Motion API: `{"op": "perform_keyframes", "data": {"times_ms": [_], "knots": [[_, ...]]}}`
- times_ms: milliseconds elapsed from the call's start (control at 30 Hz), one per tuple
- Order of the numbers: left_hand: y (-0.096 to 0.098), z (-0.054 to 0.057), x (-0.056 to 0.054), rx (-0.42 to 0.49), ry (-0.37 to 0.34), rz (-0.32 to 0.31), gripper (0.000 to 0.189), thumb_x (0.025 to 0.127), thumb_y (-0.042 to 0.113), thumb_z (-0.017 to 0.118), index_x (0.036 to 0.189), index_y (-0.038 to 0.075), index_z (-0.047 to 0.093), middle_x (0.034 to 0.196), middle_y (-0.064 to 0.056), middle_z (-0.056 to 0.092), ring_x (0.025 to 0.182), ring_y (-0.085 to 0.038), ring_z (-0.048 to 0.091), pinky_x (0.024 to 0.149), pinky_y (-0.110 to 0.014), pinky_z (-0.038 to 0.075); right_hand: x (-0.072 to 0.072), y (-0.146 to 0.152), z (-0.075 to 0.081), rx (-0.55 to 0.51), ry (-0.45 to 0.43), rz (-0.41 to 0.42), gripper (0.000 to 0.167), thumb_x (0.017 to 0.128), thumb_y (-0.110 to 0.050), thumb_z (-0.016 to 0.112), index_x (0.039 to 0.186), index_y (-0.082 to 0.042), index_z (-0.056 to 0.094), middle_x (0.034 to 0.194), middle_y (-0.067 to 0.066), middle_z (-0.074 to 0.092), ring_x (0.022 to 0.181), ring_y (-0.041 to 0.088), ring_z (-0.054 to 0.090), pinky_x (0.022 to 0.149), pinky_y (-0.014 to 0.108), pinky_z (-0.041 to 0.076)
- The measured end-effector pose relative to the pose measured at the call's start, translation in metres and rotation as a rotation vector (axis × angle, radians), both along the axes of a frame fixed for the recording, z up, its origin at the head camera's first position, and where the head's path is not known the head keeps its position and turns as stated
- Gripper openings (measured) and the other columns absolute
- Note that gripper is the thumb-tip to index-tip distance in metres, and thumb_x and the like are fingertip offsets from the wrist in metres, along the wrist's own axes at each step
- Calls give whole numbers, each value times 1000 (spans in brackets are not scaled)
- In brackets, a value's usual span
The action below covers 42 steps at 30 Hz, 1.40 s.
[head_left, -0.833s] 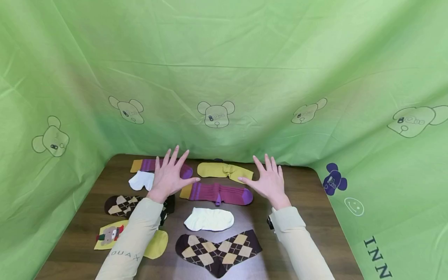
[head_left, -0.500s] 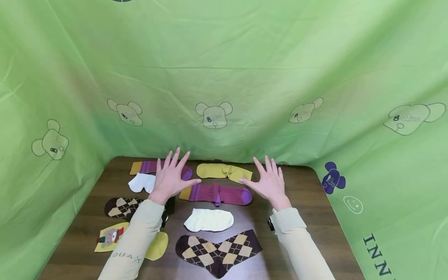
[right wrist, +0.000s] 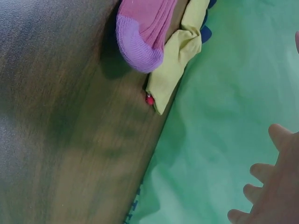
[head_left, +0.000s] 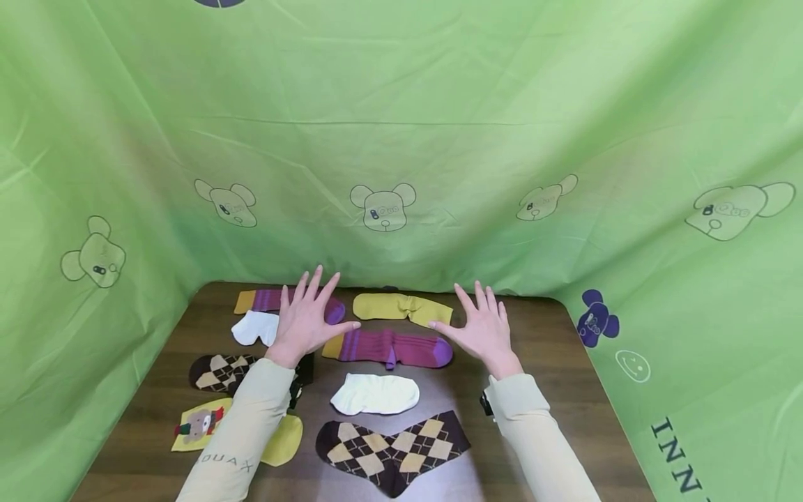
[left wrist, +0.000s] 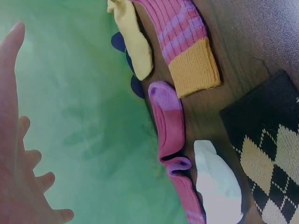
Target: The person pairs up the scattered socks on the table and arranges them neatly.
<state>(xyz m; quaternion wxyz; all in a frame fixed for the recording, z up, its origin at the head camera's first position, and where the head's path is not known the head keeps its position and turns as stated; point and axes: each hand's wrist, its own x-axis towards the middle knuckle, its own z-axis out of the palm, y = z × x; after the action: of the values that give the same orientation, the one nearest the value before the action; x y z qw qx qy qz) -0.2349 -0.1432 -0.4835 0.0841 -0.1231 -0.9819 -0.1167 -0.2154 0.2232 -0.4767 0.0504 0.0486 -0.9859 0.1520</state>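
Landmark: central maroon sock [head_left: 376, 346], laid crosswise on the desk [head_left: 577, 390], ochre cuff to the left, purple toe to the right, a fold midway. Left hand [head_left: 305, 322]: at the landmark's cuff end, apparently raised clear of the cloth, fingers [head_left: 313, 284] spread wide, nothing held. Right hand [head_left: 484, 331]: off its toe end, equally splayed, likewise without a hold. Plain yellow sock [head_left: 401, 307]: beyond the landmark, near the curtain [head_left: 389, 153], crumpled midway, a red speck at its cuff edge. Second maroon sock [head_left: 266, 300], left white sock [head_left: 254, 328]: left of the landmark. Left argyle sock [head_left: 219, 371], bear sock [head_left: 201, 424]: left of and nearer than the landmark, partly hidden by the left sleeve [head_left: 235, 436]. Central white sock [head_left: 375, 394], central argyle sock [head_left: 394, 450]: nearer than the landmark, in that order.

Hazards, as judged: landmark bunching, if taken at its fold; plain yellow sock shoved against the curtain, if pushed outward; left argyle and bear socks dragged askew, if the sleeve drops; the two yellows mistaken for unlike — one's print probably lies face down.
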Motion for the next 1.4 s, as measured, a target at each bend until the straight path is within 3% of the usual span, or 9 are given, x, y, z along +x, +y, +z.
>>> {"op": "perform_keyframes", "data": {"times_ms": [333,533,1033,1400], "knots": [[2,-1,-1,18,6,-12,118,71,98,43,164,28,22,170,-10,7,153,-37,5,115,-69,2,0,1,0,-5,-16,-7,111,77,-92,47,164,-28,23,168,19,8,152,40,3,118,63,6],[5,-3,-2,10,4,-6,119,70,99,40,164,28,22,170,-9,7,153,-37,7,115,-69,8,0,2,0,-22,-26,-12,112,76,-92,49,164,-27,24,168,19,8,152,40,3,118,61,4],[12,-5,-4,21,-8,-2,119,71,99,39,164,28,22,169,-10,13,152,-37,12,115,-68,11,-3,7,-8,-38,-25,-18,110,77,-91,50,163,-27,25,167,20,10,152,42,7,117,63,9],[15,-7,-2,42,-29,-6,118,73,97,44,165,28,19,169,-10,10,152,-38,13,115,-67,11,-4,7,-11,-36,-42,-20,110,78,-91,48,164,-26,23,167,20,9,151,43,8,117,63,9]]}}
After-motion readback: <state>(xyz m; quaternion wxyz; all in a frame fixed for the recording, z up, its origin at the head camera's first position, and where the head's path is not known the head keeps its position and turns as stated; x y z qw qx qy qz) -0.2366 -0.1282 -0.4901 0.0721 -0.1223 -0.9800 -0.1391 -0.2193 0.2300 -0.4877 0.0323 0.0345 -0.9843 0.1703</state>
